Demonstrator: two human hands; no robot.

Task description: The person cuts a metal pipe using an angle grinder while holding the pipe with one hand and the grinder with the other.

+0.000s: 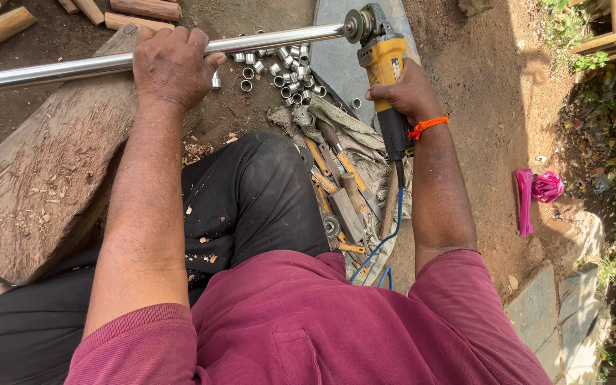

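Note:
My left hand (172,65) grips a long shiny steel pipe (73,68) that lies across a rough wooden log (44,171). My right hand (409,94), with an orange thread at the wrist, holds a yellow and black angle grinder (385,71). The grinder's disc (356,26) meets the pipe's right end. A blue cord (386,246) runs from the grinder down toward my body.
Several short cut steel rings (283,71) lie in a heap on the dirt behind my knee. Chisels and other hand tools (340,192) rest on a dirty cloth. Wooden sticks (144,10) lie at the top left, a pink object (536,191) at the right, flat stones (550,314) lower right.

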